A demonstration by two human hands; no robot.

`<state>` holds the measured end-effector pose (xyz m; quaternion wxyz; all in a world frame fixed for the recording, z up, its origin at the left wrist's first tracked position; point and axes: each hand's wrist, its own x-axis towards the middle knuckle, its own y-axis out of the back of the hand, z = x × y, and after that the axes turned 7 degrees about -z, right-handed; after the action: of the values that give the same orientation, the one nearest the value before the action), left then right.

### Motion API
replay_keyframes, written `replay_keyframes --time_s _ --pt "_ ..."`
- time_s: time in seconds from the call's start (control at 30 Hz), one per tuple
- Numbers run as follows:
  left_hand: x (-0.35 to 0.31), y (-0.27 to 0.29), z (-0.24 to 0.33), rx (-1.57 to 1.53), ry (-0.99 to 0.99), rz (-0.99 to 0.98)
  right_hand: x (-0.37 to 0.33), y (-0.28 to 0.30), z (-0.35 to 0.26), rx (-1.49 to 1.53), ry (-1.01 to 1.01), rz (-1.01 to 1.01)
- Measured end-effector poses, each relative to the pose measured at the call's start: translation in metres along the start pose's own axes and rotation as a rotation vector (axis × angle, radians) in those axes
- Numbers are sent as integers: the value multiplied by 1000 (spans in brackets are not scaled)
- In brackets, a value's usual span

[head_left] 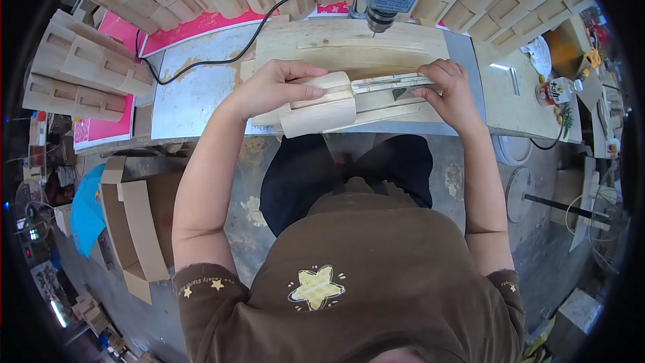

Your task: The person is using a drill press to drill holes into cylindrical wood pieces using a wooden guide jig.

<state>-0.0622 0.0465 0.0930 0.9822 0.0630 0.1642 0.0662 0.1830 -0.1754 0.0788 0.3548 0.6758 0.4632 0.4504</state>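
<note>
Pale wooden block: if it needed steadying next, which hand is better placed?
Probably the left hand: it already grips the wooden block. The right hand is farther off, at the other end of the thin strip.

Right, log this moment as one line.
left hand: gripping rounded wooden block | right hand: holding slim strip at block end | drill chuck: apart from block

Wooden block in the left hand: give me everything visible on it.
The wooden block is pale, smooth-looking bare wood with a rounded outer face and a long recess along its upper side. It lies lengthwise roughly left to right, at the bench's near edge. The left hand grips its left part, thumb over the recess. Its right end is at the slim strip; contact there is unclear. Its underside is hidden.
</note>
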Motion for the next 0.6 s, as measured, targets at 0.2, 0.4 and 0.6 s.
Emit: replay_keyframes --time_s 0.2,0.4,0.6 --pt "11 4 -8 -88 -29 31 0 0 1 -9 -12 24" --pt "16 10 -7 -92 -1 -2 -3 3 -2 4 -52 -15" --pt "32 -11 -6 1 -59 51 5 -3 -13 31 -19 -6"
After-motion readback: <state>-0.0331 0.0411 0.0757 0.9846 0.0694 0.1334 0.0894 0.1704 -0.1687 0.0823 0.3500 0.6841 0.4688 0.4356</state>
